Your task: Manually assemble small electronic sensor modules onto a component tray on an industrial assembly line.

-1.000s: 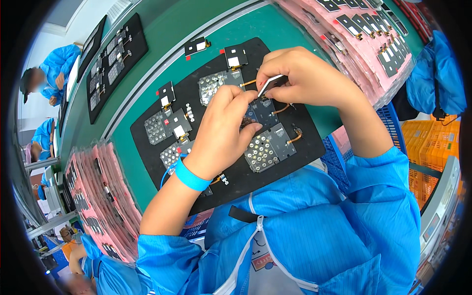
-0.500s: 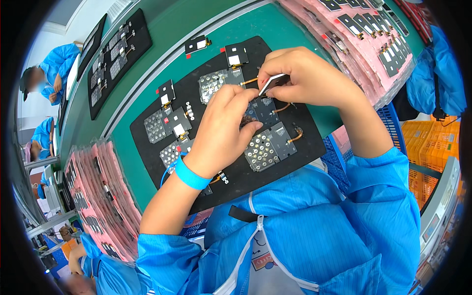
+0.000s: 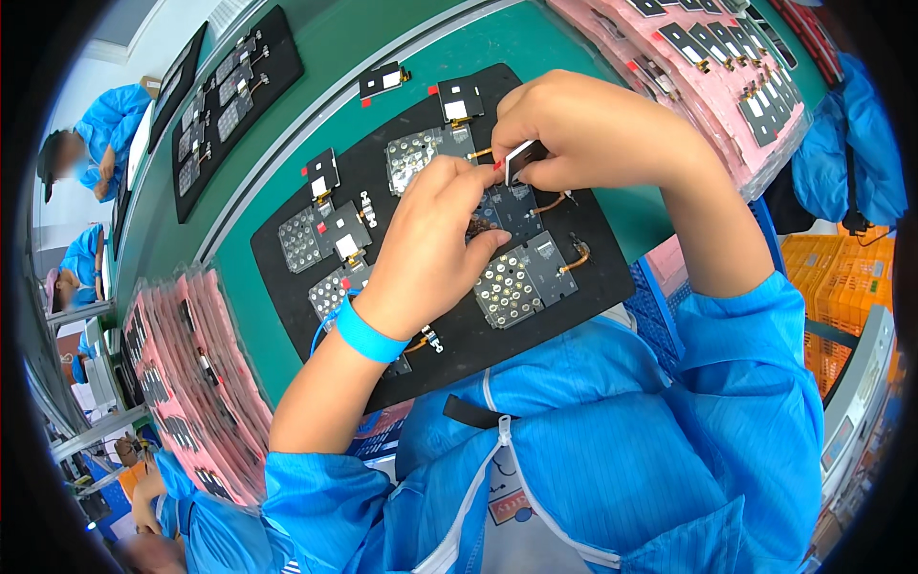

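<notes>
My right hand [image 3: 583,129] pinches a small display screen [image 3: 523,159], tilted on edge, pale-rimmed with a dark face, above a circuit board [image 3: 516,212]. A bit of red shows at its left side, by my left fingertips. My left hand [image 3: 445,220], with a blue wrist strap [image 3: 369,331], reaches over the same board. Its index fingertip is close to the screen, and its thumb is spread apart over the board; the other fingers are partly hidden. Beside them on the black mat [image 3: 449,368] lie a keypad board with round metal domes [image 3: 512,287] and another keypad board [image 3: 413,158].
A loose screen [image 3: 382,82] lies beyond the mat on the green bench [image 3: 258,330]. Stacked pink trays of parts [image 3: 196,383] stand at left, more pink trays [image 3: 708,77] at right. Another loaded black mat [image 3: 234,105] is far left. Orange crates [image 3: 832,287] stand at right; co-workers sit at left.
My right hand has shifted slightly to the left and farther away, and the screen in it stands more upright. My left hand has barely moved. The mat looks almost unchanged.
</notes>
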Available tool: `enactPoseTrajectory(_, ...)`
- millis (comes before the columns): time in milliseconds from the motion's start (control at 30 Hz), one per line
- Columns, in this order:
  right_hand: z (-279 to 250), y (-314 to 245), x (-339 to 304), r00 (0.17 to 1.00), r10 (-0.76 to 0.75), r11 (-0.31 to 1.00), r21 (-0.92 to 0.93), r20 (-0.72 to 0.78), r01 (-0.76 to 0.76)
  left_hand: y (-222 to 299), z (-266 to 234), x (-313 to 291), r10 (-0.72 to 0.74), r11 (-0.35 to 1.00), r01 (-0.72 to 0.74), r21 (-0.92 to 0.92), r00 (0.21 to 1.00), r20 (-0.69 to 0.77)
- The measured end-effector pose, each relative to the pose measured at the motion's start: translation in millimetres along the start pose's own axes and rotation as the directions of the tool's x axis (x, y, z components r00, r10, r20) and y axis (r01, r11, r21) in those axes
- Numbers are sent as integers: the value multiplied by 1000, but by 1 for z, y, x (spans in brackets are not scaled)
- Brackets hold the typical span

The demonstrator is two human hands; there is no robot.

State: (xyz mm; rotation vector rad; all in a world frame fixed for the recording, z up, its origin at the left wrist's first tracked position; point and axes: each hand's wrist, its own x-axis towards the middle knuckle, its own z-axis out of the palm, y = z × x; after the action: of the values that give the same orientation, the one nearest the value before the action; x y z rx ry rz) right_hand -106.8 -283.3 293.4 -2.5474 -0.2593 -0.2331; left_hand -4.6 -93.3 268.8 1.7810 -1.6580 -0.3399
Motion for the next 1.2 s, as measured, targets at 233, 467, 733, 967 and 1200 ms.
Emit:
enactPoseTrajectory(233, -5, -5, 3, 986, 112, 994, -18, 123, -111, -1, 2, 1, -20, 1000, 20, -15, 1000, -6)
enactPoseTrajectory(467, -3, -2, -3, 995, 81, 996, 41, 58, -84, 2, 1, 3, -30, 999, 30, -15, 999, 13)
enactPoseTrajectory(733, 1, -1, -4, 998, 64, 997, 48, 13, -65, 6, 6, 4, -79, 997, 78, -14, 994, -81)
enactPoseTrajectory(967, 3, -1, -2, 998, 51, 992, 111, 44, -55, 2, 10, 9, -170, 983, 159, -88, 975, -140)
enactPoseTrajectory(1200, -10, 0, 3, 998, 37, 993, 110, 49, -42, -3, 12, 7, -194, 977, 178, -118, 970, -146)
